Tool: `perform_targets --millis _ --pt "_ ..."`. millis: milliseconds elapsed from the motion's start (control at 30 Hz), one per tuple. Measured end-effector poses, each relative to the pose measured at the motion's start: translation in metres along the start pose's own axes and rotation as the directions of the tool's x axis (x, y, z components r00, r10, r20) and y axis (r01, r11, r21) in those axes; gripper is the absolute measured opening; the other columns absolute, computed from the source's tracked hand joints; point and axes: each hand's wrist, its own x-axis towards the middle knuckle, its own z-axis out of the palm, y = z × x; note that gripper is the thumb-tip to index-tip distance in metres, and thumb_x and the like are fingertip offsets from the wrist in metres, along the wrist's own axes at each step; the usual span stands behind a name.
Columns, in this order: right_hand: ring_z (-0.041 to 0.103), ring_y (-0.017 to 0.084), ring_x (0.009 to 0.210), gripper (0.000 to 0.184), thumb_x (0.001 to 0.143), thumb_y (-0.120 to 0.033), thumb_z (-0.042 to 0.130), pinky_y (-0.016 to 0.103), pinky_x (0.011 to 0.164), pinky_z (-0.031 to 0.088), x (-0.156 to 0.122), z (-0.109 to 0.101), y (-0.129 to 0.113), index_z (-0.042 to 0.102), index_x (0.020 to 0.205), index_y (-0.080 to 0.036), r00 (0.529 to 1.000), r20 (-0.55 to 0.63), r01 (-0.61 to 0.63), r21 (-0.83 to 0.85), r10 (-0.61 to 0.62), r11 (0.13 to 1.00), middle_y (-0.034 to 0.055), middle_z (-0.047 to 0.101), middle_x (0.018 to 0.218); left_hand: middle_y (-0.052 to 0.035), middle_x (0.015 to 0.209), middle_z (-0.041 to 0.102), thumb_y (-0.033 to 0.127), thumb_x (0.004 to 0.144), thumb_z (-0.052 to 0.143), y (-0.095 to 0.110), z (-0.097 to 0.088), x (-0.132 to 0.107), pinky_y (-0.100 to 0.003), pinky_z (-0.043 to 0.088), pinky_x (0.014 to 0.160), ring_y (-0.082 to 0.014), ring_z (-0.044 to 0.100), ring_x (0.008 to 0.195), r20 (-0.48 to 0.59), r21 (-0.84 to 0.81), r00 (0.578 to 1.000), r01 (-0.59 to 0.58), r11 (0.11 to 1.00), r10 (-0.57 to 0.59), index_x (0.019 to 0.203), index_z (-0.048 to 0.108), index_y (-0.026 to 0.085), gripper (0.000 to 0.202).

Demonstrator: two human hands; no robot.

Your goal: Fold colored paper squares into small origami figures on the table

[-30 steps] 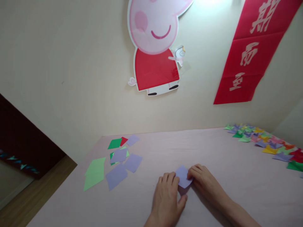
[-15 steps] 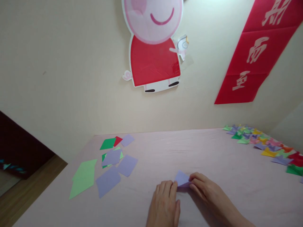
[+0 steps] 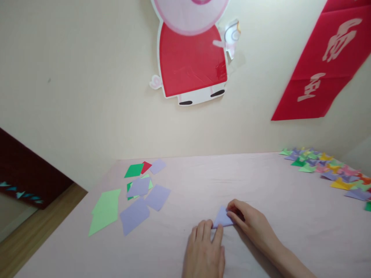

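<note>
A small purple paper (image 3: 223,217) lies on the pink cloth, folded into a triangle with its point away from me and its folded edge towards me. My left hand (image 3: 205,244) rests flat with the fingers stretched out, and its fingertips press on the paper's near left edge. At the paper's right side, my right hand (image 3: 251,222) pinches it between thumb and fingers. That corner is partly hidden by the fingers.
Purple sheets (image 3: 134,215), light green sheets (image 3: 106,211), a green sheet (image 3: 134,170) and a red piece (image 3: 146,167) lie to the left. Many folded paper shapes (image 3: 342,183) in mixed colours crowd the right edge. A wall (image 3: 232,133) rises behind the cloth-covered surface (image 3: 214,185).
The purple paper now lies flatter as a triangle. My right hand has shifted up along its right side, and my left index finger has spread onto its near edge. The view has tilted down slightly.
</note>
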Motion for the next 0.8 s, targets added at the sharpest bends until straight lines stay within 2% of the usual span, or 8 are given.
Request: perform_targets --millis 133,333,500,800 --pt "0.064 0.020 0.074 0.012 0.087 -0.027 0.049 0.031 0.069 0.048 0.000 0.000 -0.001 0.060 0.084 -0.024 0.999 0.000 0.036 -0.030 -0.036 0.999 0.0021 0.069 0.082 -0.0129 0.124 0.059 0.026 0.088 0.057 0.002 -0.004 0.002 -0.046 0.049 0.090 -0.0324 0.054 0.113 0.007 -0.022 1.000 0.028 0.999 -0.028 0.134 0.053 0.024 0.047" --pt "0.065 0.020 0.078 0.014 0.087 -0.026 0.048 0.031 0.072 0.050 0.001 0.000 -0.001 0.061 0.083 -0.023 0.997 -0.014 0.072 -0.035 -0.073 0.997 0.0034 0.070 0.083 -0.0104 0.140 0.055 0.029 0.091 0.053 0.009 0.002 0.008 -0.048 0.044 0.099 -0.0324 0.051 0.123 0.016 0.008 0.999 -0.038 0.999 0.038 0.138 0.051 0.021 0.047" --pt "0.065 0.020 0.077 0.014 0.086 -0.027 0.049 0.031 0.071 0.049 0.001 0.002 0.002 0.063 0.082 -0.023 0.998 -0.016 0.058 -0.038 -0.058 0.998 0.0028 0.070 0.083 -0.0088 0.138 0.057 0.035 0.094 0.051 0.019 0.002 0.013 -0.046 0.043 0.101 -0.0285 0.053 0.120 0.059 0.024 0.997 -0.055 0.998 0.053 0.139 0.050 0.016 0.049" --pt "0.065 0.021 0.079 0.016 0.087 -0.027 0.047 0.032 0.071 0.048 0.002 0.003 0.001 0.063 0.084 -0.022 1.000 0.013 0.024 -0.064 -0.023 0.998 0.0038 0.070 0.084 -0.0060 0.137 0.058 0.038 0.096 0.048 0.024 -0.012 0.018 -0.045 0.043 0.097 -0.0256 0.054 0.112 0.104 0.106 0.994 -0.052 0.993 0.041 0.136 0.053 0.017 0.045"
